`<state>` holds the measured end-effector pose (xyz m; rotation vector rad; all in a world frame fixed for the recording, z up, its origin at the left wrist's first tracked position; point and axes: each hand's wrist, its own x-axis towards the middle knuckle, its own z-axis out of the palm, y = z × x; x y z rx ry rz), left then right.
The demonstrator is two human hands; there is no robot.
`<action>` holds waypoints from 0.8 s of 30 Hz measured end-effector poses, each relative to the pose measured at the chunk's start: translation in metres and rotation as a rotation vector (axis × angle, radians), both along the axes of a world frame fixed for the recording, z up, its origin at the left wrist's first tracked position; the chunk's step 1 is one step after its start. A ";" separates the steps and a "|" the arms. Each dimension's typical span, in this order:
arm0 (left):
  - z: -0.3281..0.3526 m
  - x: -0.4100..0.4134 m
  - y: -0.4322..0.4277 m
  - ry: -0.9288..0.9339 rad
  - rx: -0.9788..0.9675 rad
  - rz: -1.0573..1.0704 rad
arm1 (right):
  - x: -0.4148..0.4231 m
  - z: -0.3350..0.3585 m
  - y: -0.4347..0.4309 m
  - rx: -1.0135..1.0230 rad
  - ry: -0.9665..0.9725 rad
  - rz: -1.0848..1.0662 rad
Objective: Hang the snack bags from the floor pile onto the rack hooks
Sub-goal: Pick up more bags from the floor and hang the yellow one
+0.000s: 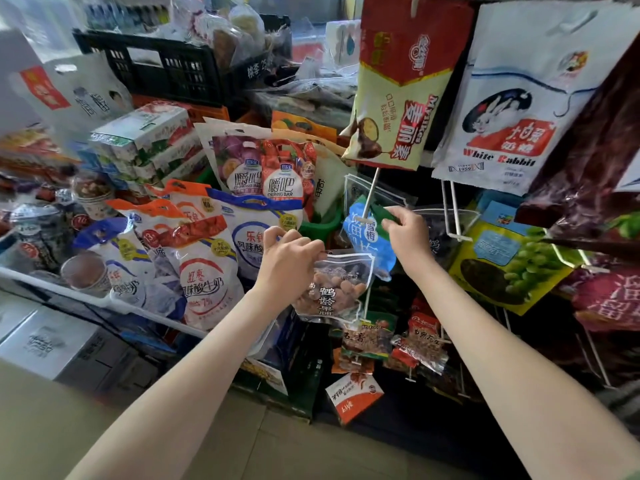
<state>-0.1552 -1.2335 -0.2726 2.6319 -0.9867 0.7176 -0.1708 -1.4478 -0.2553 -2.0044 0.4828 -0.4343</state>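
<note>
My left hand [289,259] grips the top edge of a clear snack bag [337,289] with brown pieces and black characters, held in the air in front of the rack. My right hand [407,232] pinches the green top corner of a blue bag [363,237] whose header sits at the white rack hook [369,194]. The hook's rod runs up and to the right, behind a yellow-and-red bag [394,109] hanging above. Whether the blue bag is threaded on the hook I cannot tell.
A White Rabbit bag [505,109] and a green grape bag [505,265] hang on the right. An empty wire hook [457,216] stands between them. Lower hooks carry small packets [369,341]. A bin of yoghurt-snack bags [207,258] fills the left; a black crate [166,67] behind.
</note>
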 end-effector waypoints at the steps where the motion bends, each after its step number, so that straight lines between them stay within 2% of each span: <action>1: -0.001 -0.001 -0.001 0.006 0.000 -0.001 | -0.005 -0.001 -0.001 0.022 -0.005 0.007; 5: 0.000 -0.006 -0.005 0.010 -0.011 -0.006 | -0.029 0.005 0.000 0.011 -0.058 0.103; 12: 0.010 -0.012 -0.013 -0.025 -0.171 -0.094 | -0.062 0.022 0.006 -0.021 -0.049 0.230; 19: 0.007 -0.013 -0.029 0.057 -0.233 -0.109 | -0.085 0.009 -0.031 0.019 -0.002 0.155; 22: 0.010 -0.013 -0.038 0.141 -0.254 -0.078 | -0.095 -0.007 -0.055 -0.057 0.060 0.041; 24: 0.015 -0.009 -0.046 0.269 -0.229 -0.037 | -0.102 -0.017 -0.070 -0.165 0.116 -0.036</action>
